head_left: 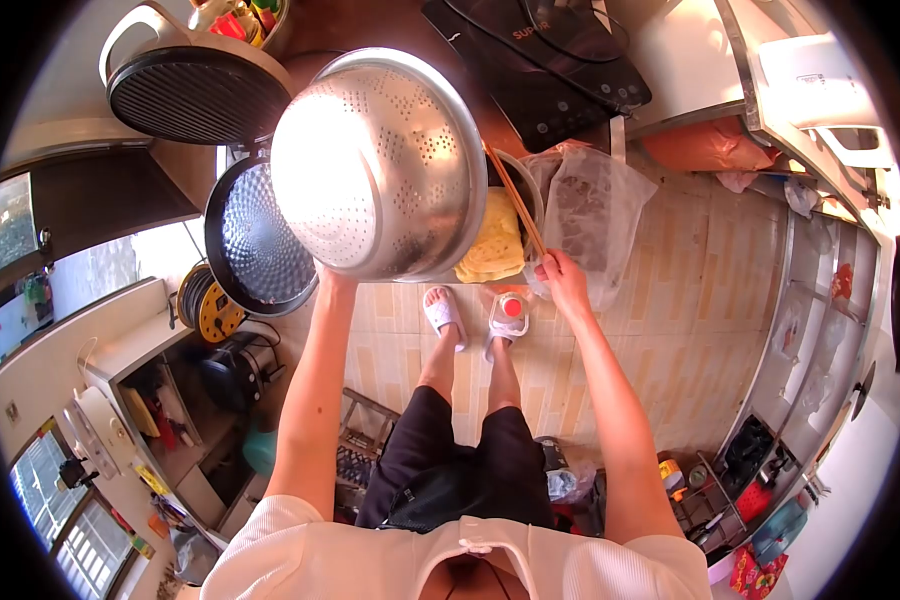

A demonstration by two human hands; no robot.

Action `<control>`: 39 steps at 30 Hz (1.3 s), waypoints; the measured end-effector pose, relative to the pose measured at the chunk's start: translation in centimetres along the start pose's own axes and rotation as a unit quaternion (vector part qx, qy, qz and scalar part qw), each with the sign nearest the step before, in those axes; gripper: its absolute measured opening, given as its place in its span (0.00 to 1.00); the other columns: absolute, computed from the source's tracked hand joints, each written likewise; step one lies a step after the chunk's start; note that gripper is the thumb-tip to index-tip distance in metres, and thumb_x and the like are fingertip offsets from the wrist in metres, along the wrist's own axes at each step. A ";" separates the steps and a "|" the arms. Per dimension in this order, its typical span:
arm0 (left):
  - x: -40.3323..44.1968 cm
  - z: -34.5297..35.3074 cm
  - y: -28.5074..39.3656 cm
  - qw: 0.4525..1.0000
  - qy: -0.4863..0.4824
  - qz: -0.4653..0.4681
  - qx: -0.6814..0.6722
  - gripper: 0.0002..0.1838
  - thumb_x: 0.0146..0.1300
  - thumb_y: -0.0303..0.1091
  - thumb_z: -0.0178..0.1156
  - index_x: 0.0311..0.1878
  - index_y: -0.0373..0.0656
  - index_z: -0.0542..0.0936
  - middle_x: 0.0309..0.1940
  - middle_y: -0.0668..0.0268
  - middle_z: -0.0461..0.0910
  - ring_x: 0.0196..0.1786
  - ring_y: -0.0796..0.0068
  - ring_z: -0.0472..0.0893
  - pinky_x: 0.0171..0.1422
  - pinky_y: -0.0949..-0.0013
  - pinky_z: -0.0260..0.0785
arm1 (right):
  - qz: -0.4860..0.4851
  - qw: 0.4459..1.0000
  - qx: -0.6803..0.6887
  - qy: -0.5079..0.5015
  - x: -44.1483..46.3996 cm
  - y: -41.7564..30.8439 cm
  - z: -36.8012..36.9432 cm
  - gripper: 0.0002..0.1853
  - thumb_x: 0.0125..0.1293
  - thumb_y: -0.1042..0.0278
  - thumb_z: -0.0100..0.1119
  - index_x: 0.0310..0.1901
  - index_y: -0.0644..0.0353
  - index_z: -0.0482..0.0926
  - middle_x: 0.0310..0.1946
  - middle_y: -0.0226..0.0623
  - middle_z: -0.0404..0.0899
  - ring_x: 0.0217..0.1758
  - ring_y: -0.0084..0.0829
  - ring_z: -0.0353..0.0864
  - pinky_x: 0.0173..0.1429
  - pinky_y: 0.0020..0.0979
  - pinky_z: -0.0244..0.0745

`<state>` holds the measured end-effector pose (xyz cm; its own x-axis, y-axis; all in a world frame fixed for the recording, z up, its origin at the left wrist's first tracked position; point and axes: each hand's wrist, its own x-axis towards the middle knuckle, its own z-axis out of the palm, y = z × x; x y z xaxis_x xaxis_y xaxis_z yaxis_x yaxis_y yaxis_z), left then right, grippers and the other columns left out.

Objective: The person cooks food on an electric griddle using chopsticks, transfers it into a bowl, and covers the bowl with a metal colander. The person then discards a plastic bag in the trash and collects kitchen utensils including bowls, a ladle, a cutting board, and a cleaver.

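Observation:
A shiny metal colander is raised with its perforated base facing me. My left hand is at its near rim and holds it up; most of the fingers are hidden behind the metal. Folded yellow pancakes show beside the colander's right edge, in a round container that is mostly covered. My right hand grips a pair of wooden chopsticks, which slant up and left along the pancakes. A clear plastic bag lies just right of the chopsticks.
An open electric griddle stands at the upper left, its dimpled lower pan beside the colander. A black induction cooker with a cable is at the back. A red-capped bottle stands near my feet. Shelves line the right.

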<state>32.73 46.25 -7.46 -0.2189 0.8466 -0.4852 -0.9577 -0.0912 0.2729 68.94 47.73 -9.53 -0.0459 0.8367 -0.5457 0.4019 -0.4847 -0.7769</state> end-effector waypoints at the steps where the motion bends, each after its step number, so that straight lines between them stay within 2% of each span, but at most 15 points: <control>1: 0.0 0.0 -0.1 1.000 0.001 -0.003 0.000 0.26 0.68 0.48 0.35 0.62 0.41 0.63 0.59 0.57 0.67 0.57 0.57 0.70 0.60 0.55 0.65 | -0.007 1.000 -0.004 0.000 0.2 0.2 0.1 0.15 0.63 0.62 0.45 0.44 0.63 0.74 0.26 0.44 0.79 0.30 0.35 0.79 0.39 0.32 0.71; 6: -0.1 0.0 -0.2 1.000 0.003 -0.011 0.004 0.25 0.69 0.47 0.35 0.62 0.41 0.63 0.58 0.57 0.67 0.56 0.57 0.71 0.60 0.55 0.66 | -0.042 0.997 -0.064 0.000 0.6 -1.0 -0.3 0.15 0.63 0.63 0.44 0.41 0.64 0.77 0.23 0.40 0.79 0.28 0.33 0.80 0.38 0.30 0.72; 12: -0.2 0.6 -0.8 1.000 0.007 -0.026 0.003 0.25 0.69 0.46 0.35 0.62 0.40 0.63 0.58 0.56 0.68 0.56 0.57 0.71 0.59 0.55 0.67 | -0.031 0.997 -0.074 -0.006 0.9 -2.6 -0.2 0.15 0.63 0.63 0.45 0.37 0.64 0.78 0.23 0.40 0.80 0.28 0.35 0.80 0.38 0.33 0.72; 15: -0.1 1.5 -2.4 0.999 0.025 -0.028 0.028 0.25 0.69 0.46 0.35 0.62 0.40 0.63 0.58 0.56 0.68 0.56 0.57 0.72 0.59 0.55 0.67 | -0.047 0.983 -0.177 0.009 0.6 -3.6 -0.4 0.16 0.63 0.61 0.46 0.40 0.64 0.78 0.30 0.45 0.80 0.34 0.35 0.80 0.41 0.34 0.71; 18: 0.7 3.3 -4.4 0.989 0.055 -0.005 0.136 0.21 0.68 0.40 0.40 0.60 0.39 0.64 0.55 0.54 0.70 0.52 0.58 0.75 0.55 0.58 0.71 | -0.155 0.977 -0.063 0.135 2.0 -2.8 -1.2 0.18 0.65 0.57 0.47 0.47 0.61 0.75 0.41 0.43 0.79 0.42 0.32 0.78 0.44 0.33 0.70; 19: 1.5 3.1 -4.8 0.984 0.059 0.003 0.169 0.19 0.68 0.37 0.41 0.58 0.39 0.65 0.53 0.54 0.71 0.50 0.60 0.76 0.53 0.59 0.72 | -0.130 0.983 0.097 0.080 1.9 -5.2 -1.4 0.18 0.66 0.56 0.46 0.51 0.60 0.74 0.44 0.39 0.77 0.44 0.30 0.76 0.45 0.31 0.70; 20: 2.2 2.8 -5.1 0.977 0.065 0.009 0.202 0.17 0.67 0.33 0.42 0.56 0.39 0.66 0.51 0.54 0.73 0.49 0.61 0.77 0.52 0.61 0.73 | -0.099 0.962 0.254 0.023 1.7 -7.7 -2.4 0.19 0.67 0.56 0.46 0.54 0.58 0.72 0.46 0.36 0.76 0.45 0.27 0.75 0.46 0.29 0.69; 21: 2.8 2.4 -5.4 0.978 0.079 0.006 0.192 0.13 0.66 0.31 0.43 0.51 0.39 0.69 0.47 0.57 0.75 0.48 0.63 0.77 0.52 0.62 0.73 | -0.062 0.913 0.402 -0.034 1.3 -9.6 -2.8 0.20 0.68 0.55 0.45 0.57 0.56 0.70 0.49 0.32 0.74 0.46 0.24 0.73 0.47 0.27 0.69; 22: 3.1 2.5 -5.5 0.964 0.103 0.016 0.245 0.11 0.66 0.32 0.44 0.47 0.40 0.71 0.43 0.61 0.77 0.44 0.68 0.77 0.48 0.66 0.72 | -0.057 0.941 0.334 -0.004 1.5 -10.0 -2.8 0.21 0.68 0.55 0.45 0.57 0.56 0.69 0.49 0.31 0.74 0.46 0.23 0.72 0.47 0.26 0.68; 24: 3.8 1.6 -5.8 0.944 0.117 0.045 0.306 0.15 0.66 0.35 0.46 0.52 0.38 0.70 0.46 0.56 0.75 0.45 0.63 0.78 0.49 0.60 0.74 | -0.050 0.978 0.193 0.056 1.8 -10.8 -2.6 0.21 0.68 0.54 0.46 0.59 0.55 0.68 0.48 0.28 0.73 0.47 0.20 0.70 0.48 0.25 0.67; 25: 3.8 1.0 -5.9 0.938 0.129 0.051 0.319 0.15 0.66 0.36 0.47 0.51 0.38 0.70 0.44 0.58 0.76 0.44 0.66 0.77 0.48 0.62 0.73 | -0.038 0.978 0.192 0.069 1.7 -10.4 -2.3 0.20 0.68 0.58 0.45 0.58 0.55 0.68 0.45 0.27 0.73 0.44 0.17 0.70 0.45 0.23 0.68; 28: 3.0 0.6 -6.2 0.913 0.175 0.069 0.362 0.14 0.66 0.37 0.49 0.49 0.39 0.73 0.40 0.64 0.77 0.41 0.74 0.76 0.46 0.68 0.71 | 0.026 0.982 0.175 0.068 1.4 -8.2 -1.9 0.18 0.67 0.66 0.46 0.57 0.59 0.68 0.42 0.31 0.74 0.39 0.19 0.71 0.38 0.23 0.70; 30: 1.7 1.2 -6.6 0.886 0.221 0.074 0.401 0.14 0.67 0.38 0.48 0.47 0.38 0.76 0.37 0.69 0.77 0.38 0.80 0.74 0.45 0.74 0.67 | 0.024 0.983 0.167 0.077 1.3 -6.2 -1.4 0.17 0.65 0.69 0.47 0.56 0.60 0.70 0.37 0.30 0.75 0.35 0.19 0.72 0.34 0.23 0.71; 33: 1.3 0.3 -6.9 0.876 0.240 0.069 0.412 0.16 0.66 0.39 0.50 0.49 0.36 0.75 0.39 0.68 0.78 0.40 0.79 0.74 0.46 0.74 0.67 | 0.031 0.987 0.129 0.094 1.4 -4.5 -0.9 0.16 0.64 0.70 0.48 0.54 0.58 0.72 0.31 0.29 0.76 0.30 0.19 0.72 0.31 0.24 0.71; 39: 0.8 -1.7 -7.0 0.866 0.257 0.067 0.424 0.17 0.65 0.39 0.51 0.50 0.36 0.75 0.39 0.67 0.78 0.41 0.78 0.74 0.48 0.74 0.66 | 0.044 0.993 0.081 0.076 1.4 -4.2 -0.9 0.16 0.63 0.71 0.49 0.53 0.58 0.73 0.29 0.28 0.76 0.28 0.21 0.72 0.28 0.25 0.70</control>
<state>38.92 46.67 -11.15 -0.5806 0.4939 -0.6473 -0.4830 0.4312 0.7621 68.00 51.23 -6.73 0.1257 0.8119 -0.5701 0.2449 -0.5822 -0.7753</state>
